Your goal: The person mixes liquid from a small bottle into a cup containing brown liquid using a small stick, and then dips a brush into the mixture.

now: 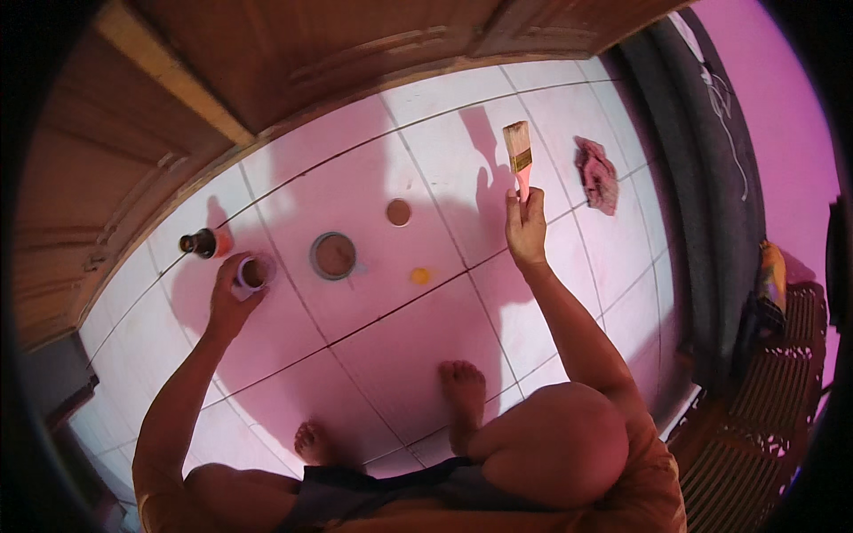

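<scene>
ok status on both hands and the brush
Left hand holding small cup. Right hand gripping paintbrush, bristles pointing away. Brown-filled container on floor between them. Nothing against bristles.

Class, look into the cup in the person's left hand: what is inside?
The cup in the left hand holds brown material; whatever lies beneath that surface is covered.

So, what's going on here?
Someone's left hand holds a small cup with something brown in it, and their right hand holds up a paintbrush. On the tiled floor between them sits a round container of brown stuff; a dark bottle is near the cup, and a crumpled cloth lies to the right.
</scene>
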The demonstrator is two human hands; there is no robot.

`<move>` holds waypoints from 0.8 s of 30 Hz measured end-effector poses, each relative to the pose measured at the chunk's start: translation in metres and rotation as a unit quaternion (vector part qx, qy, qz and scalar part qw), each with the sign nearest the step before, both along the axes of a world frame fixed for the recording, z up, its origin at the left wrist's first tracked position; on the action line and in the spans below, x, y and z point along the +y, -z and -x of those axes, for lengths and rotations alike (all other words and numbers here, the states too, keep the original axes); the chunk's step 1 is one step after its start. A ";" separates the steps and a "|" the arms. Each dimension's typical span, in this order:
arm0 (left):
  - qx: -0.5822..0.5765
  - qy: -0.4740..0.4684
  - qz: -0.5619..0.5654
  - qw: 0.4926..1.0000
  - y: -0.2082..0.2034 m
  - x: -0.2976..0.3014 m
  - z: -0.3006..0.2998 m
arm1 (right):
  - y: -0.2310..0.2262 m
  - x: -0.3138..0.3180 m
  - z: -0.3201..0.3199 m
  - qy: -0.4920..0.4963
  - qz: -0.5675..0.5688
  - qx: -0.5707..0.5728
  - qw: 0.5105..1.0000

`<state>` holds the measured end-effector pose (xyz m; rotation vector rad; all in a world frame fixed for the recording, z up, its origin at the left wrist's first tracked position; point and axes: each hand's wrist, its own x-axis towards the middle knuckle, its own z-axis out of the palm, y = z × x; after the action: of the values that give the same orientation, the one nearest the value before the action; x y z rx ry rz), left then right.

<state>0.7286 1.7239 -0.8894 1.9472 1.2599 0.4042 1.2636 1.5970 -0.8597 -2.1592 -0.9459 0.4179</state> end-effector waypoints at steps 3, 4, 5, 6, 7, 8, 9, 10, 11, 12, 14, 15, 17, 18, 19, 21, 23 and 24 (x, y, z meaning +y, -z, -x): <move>-0.008 -0.007 -0.001 1.000 -0.002 -0.002 -0.003 | 0.009 -0.016 -0.053 0.057 -0.042 -0.089 0.994; -0.013 -0.004 0.000 1.000 0.002 -0.003 -0.002 | 0.014 -0.022 -0.075 0.089 -0.020 -0.117 0.989; -0.030 -0.011 0.012 0.999 0.006 -0.003 0.002 | 0.022 -0.027 -0.096 0.119 -0.040 -0.137 0.983; -0.048 -0.017 0.024 0.998 0.008 -0.002 0.000 | 0.037 -0.040 -0.129 0.146 -0.042 -0.211 0.966; -0.050 -0.013 0.025 0.998 0.010 -0.001 -0.006 | 0.047 -0.052 -0.162 0.171 -0.045 -0.282 0.943; -0.048 -0.009 0.016 0.999 0.010 -0.001 -0.005 | 0.050 -0.053 -0.181 0.191 -0.029 -0.297 0.935; -0.046 -0.004 0.006 0.999 0.008 -0.001 -0.003 | 0.053 -0.056 -0.193 0.216 -0.002 -0.284 0.934; -0.039 -0.006 0.005 0.999 0.003 -0.002 -0.003 | 0.056 -0.057 -0.204 0.239 0.025 -0.271 0.932; -0.031 -0.010 0.015 0.999 -0.001 -0.004 -0.005 | 0.059 -0.059 -0.214 0.266 0.063 -0.230 0.934; -0.034 -0.005 0.027 0.999 0.000 -0.001 -0.013 | 0.064 -0.074 -0.234 0.272 0.081 -0.253 0.925; -0.039 -0.011 0.029 0.999 0.003 -0.002 -0.013 | 0.071 -0.080 -0.246 0.263 0.095 -0.233 0.931; -0.036 -0.024 0.029 0.999 0.001 -0.007 -0.006 | 0.072 -0.067 -0.232 0.248 0.109 -0.206 0.940; -0.029 -0.030 0.024 0.999 -0.003 -0.013 0.002 | 0.069 -0.060 -0.221 0.251 0.135 -0.183 0.941; -0.031 -0.023 0.021 0.999 -0.003 -0.012 0.001 | 0.068 -0.065 -0.226 0.237 0.146 -0.204 0.939; -0.031 -0.024 0.021 0.999 -0.002 -0.010 0.000 | 0.069 -0.071 -0.230 0.223 0.157 -0.225 0.936; -0.027 -0.032 0.048 0.998 -0.007 -0.012 0.003 | 0.070 -0.066 -0.221 0.197 0.189 -0.192 0.943; -0.036 -0.030 0.043 0.998 -0.003 -0.011 0.004 | 0.073 -0.071 -0.219 0.261 0.134 -0.198 0.935; -0.063 -0.010 0.041 0.997 0.007 -0.004 -0.005 | 0.072 -0.098 -0.244 0.250 0.119 -0.233 0.932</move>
<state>0.7336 1.7196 -0.8963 1.8120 1.1987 0.4699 1.5078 1.4994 -0.9321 -2.6794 -0.5583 -0.2569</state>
